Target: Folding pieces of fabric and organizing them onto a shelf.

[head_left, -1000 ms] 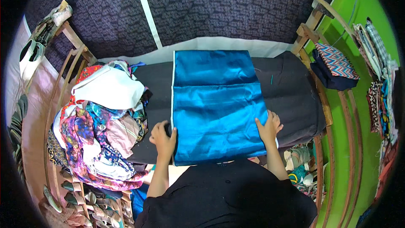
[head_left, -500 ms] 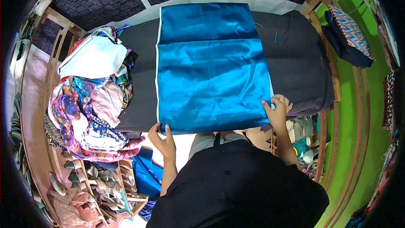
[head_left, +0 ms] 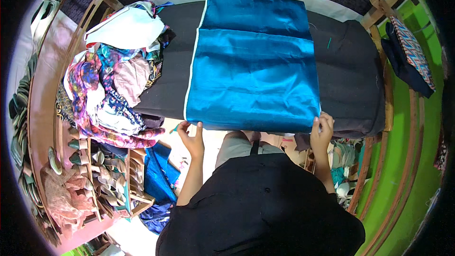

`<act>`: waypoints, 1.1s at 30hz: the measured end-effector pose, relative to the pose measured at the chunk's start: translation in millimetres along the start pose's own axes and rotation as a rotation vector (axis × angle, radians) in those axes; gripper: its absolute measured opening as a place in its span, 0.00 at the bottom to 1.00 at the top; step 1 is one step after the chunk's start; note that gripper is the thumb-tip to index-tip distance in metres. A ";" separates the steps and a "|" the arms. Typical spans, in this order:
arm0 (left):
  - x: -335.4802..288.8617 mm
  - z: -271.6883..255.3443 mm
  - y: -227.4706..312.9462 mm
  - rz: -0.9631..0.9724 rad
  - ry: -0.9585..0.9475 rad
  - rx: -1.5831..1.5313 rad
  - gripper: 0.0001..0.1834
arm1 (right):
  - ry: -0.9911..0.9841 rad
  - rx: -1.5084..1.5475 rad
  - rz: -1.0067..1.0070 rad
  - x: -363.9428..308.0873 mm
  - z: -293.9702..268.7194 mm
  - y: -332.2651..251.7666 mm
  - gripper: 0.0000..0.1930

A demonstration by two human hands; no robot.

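A glossy blue cloth (head_left: 256, 73) lies spread over the dark padded table (head_left: 350, 76), with a crease across its far part. A pale strip (head_left: 193, 66) runs down its left edge. At the near left corner, my left hand (head_left: 192, 141) grips the cloth's edge, and a small teal bit sticks out beside the fingers. My right hand (head_left: 322, 135) holds the near right corner, thumb on the inner side and fingers curled at the outer side. The cloth's near edge hangs slightly over the table's front; its underside is hidden.
Mixed fabrics (head_left: 130, 76) are heaped on the table's left end. Below stands a wooden rack (head_left: 135, 185) of shoe-like pieces, beside blue cloth (head_left: 159, 170). Wooden rails (head_left: 412, 161) flank the right side, where a zigzag-patterned cloth (head_left: 412, 54) hangs. A green thread (head_left: 329, 43) lies on the table.
The view has shifted, so table and cloth sit higher and farther right. My right hand has slid from the cloth's right side to its near corner. The left stays at the left corner.
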State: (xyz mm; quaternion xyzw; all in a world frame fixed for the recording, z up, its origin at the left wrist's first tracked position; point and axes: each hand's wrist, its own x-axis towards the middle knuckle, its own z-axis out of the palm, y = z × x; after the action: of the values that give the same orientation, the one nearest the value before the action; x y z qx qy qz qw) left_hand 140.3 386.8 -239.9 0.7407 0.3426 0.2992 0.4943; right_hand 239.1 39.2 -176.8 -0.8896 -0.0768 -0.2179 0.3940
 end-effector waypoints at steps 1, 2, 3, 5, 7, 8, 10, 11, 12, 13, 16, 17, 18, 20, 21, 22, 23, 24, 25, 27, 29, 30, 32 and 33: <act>-1.4 -0.3 1.9 -0.003 -0.030 -0.017 0.24 | 0.026 -0.043 -0.032 1.3 -1.5 0.8 0.09; -2.8 -0.3 3.4 -0.006 -0.062 -0.035 0.25 | 0.022 -0.040 -0.037 1.4 -2.9 -0.3 0.09; -4.3 -0.1 3.9 0.051 -0.030 0.097 0.21 | 0.052 0.018 0.060 0.5 -5.0 -1.5 0.09; -3.1 -0.7 -4.7 0.000 -0.078 -0.066 0.17 | 0.082 0.075 0.154 -1.2 -8.5 -0.9 0.09; 1.5 -2.7 -12.8 -0.106 -0.169 -0.301 0.09 | 0.055 0.089 0.242 -4.2 -9.3 2.8 0.12; 4.6 -2.2 -11.3 -0.141 -0.234 -0.371 0.12 | 0.041 0.095 0.286 -5.0 -10.2 4.1 0.14; 12.3 -11.3 -25.8 -0.329 -0.423 -0.397 0.12 | 0.057 0.081 0.283 -2.1 -8.7 4.4 0.14; 14.1 -14.1 -29.4 -0.332 -0.418 -0.401 0.12 | 0.073 0.069 0.282 -0.9 -8.2 4.2 0.14; 16.9 -15.3 -33.1 -0.406 -0.534 -0.525 0.11 | 0.068 0.069 0.276 -0.8 -9.3 3.6 0.14; 20.6 -18.1 -33.1 -0.477 -0.644 -0.650 0.10 | 0.068 0.077 0.276 -0.2 -8.8 3.2 0.14; 34.7 -37.7 -39.1 -0.380 -0.824 -0.661 0.10 | 0.067 0.090 0.279 1.2 -12.2 4.8 0.14; 36.5 -40.1 -17.1 -0.419 -0.847 -0.645 0.10 | 0.075 0.089 0.296 -0.5 -14.8 6.6 0.14; 37.0 -39.0 -18.4 -0.421 -0.837 -0.650 0.10 | 0.067 0.090 0.289 -0.8 -17.5 10.6 0.14; 39.1 -43.7 -19.3 -0.445 -0.963 -0.809 0.13 | 0.180 0.103 0.257 2.0 -19.2 12.9 0.14; 40.1 -45.7 -21.9 -0.440 -0.950 -0.812 0.13 | 0.174 0.149 0.259 3.0 -22.4 10.5 0.14; 41.8 -45.0 -25.4 -0.456 -0.972 -0.735 0.16 | 0.170 0.154 0.251 2.8 -22.0 11.6 0.14; 43.0 -44.5 -28.6 -0.471 -0.992 -0.659 0.19 | 0.193 0.100 0.233 2.2 -20.7 14.0 0.14; 43.6 -45.1 -32.0 -0.487 -1.011 -0.583 0.22 | 0.217 0.046 0.216 2.4 -19.9 14.9 0.14; 39.8 -41.1 -20.4 -0.485 -1.008 -0.588 0.22 | 0.230 0.040 0.201 2.2 -18.6 14.2 0.15; 31.6 -31.2 15.4 -0.447 -0.966 -0.783 0.23 | 0.222 0.051 0.240 1.4 -20.3 13.9 0.15; 35.6 -34.5 -2.5 -0.427 -0.996 -0.774 0.23 | 0.199 0.077 0.272 -0.1 -21.1 11.5 0.15; 36.4 -36.6 -12.3 -0.412 -1.037 -0.761 0.23 | 0.181 0.076 0.324 -0.8 -21.3 10.8 0.15; 37.8 -34.0 -5.3 -0.442 -1.022 -0.841 0.23 | 0.176 0.069 0.377 -4.4 -22.2 16.8 0.15; 38.7 -32.4 -2.1 -0.475 -1.005 -0.916 0.23 | 0.119 -0.105 0.324 -6.9 -22.4 24.5 0.14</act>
State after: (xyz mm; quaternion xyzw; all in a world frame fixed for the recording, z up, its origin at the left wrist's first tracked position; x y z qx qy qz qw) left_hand 137.2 435.5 -227.1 0.4125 0.0656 -0.0798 0.9051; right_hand 233.2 6.4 -183.0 -0.8951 0.1026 -0.2075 0.3810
